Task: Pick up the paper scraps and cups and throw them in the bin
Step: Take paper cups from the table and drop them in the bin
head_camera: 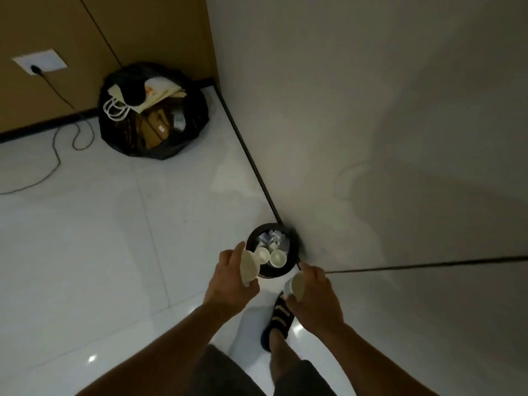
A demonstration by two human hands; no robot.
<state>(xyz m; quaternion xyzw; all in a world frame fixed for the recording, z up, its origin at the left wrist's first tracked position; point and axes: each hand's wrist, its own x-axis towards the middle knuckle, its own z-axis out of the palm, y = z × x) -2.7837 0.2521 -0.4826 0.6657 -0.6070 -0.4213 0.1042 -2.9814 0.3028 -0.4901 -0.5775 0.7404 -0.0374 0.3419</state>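
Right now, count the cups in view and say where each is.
4. First cup in the left hand, second cup in the right hand, third cup and fourth cup in the bin beside the paper scraps. More may be hidden beneath.

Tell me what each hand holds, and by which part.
The left hand grips a paper cup by its side wall; the right hand grips a second cup the same way.

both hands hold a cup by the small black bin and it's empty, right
Not empty: the head view shows two cups and paper scraps in the small black bin. The left hand and right hand do hold one each.
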